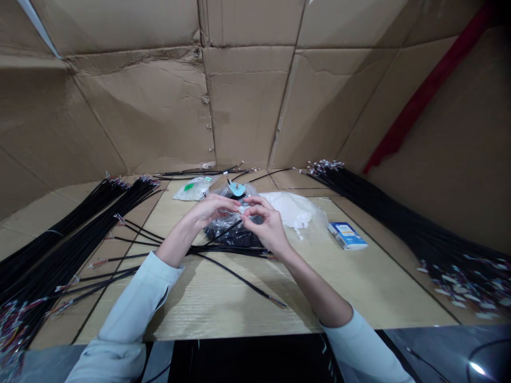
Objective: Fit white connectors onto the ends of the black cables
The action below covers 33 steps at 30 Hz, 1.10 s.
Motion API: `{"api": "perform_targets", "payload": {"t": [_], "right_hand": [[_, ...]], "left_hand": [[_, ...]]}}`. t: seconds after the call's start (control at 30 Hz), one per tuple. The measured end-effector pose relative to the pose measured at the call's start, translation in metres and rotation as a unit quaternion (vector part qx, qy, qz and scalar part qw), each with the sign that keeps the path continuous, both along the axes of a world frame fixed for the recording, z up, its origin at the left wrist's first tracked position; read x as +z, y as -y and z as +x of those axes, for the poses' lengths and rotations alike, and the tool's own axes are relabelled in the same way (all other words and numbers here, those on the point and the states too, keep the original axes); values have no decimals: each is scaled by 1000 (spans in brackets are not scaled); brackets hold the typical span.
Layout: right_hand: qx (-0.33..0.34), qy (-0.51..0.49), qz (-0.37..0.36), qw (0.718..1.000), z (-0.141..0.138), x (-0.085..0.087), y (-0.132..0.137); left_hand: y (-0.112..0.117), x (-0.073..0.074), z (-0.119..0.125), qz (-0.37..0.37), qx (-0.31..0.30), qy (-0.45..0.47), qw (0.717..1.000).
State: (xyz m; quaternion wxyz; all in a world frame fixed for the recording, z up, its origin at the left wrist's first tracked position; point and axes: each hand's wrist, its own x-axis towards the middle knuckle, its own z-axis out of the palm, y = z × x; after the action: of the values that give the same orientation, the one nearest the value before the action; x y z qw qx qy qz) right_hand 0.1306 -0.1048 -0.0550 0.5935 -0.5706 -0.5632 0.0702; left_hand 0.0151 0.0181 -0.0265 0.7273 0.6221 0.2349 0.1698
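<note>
My left hand (215,207) and my right hand (264,221) meet above the middle of the table, fingertips pinched close together. Between them is a small white connector (241,209), at the end of a black cable (227,232) that slopes down to the left. Both hands grip this end; the thin wires are too small to make out. Under and behind my hands lies a clear plastic bag (215,234) with dark contents. A light-blue rounded piece (237,189) sits just beyond my fingers. Several loose black cables (243,278) with bare coloured wire ends lie below my hands.
Bundled black cables lie along the left (99,229) and right (383,207) sides. A bag of small white parts (194,189) stands back left. Right of my hands are a white plastic bag (287,205) with white connectors and a blue-white box (347,235). Cardboard walls (247,106) enclose the table.
</note>
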Motion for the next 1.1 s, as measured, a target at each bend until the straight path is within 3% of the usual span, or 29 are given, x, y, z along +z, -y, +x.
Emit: {"api": "perform_targets", "payload": {"t": [0.53,0.73,0.83,0.93,1.1], "right_hand": [[-10,51,17,998,1,-2,1],[55,-90,-10,994,3,-4,-4],[45,-121,-12,992,5,-6,-7],[10,-85,0,996,6,-8,-7],[-64,76,46,994,5,-7,-2]], "left_hand": [[1,1,1,3,18,-4,1000],[3,4,-1,90,22,28,995],[5,4,-1,158,19,53,986],[9,3,1,171,29,52,984],[14,3,4,174,77,30,981]]}}
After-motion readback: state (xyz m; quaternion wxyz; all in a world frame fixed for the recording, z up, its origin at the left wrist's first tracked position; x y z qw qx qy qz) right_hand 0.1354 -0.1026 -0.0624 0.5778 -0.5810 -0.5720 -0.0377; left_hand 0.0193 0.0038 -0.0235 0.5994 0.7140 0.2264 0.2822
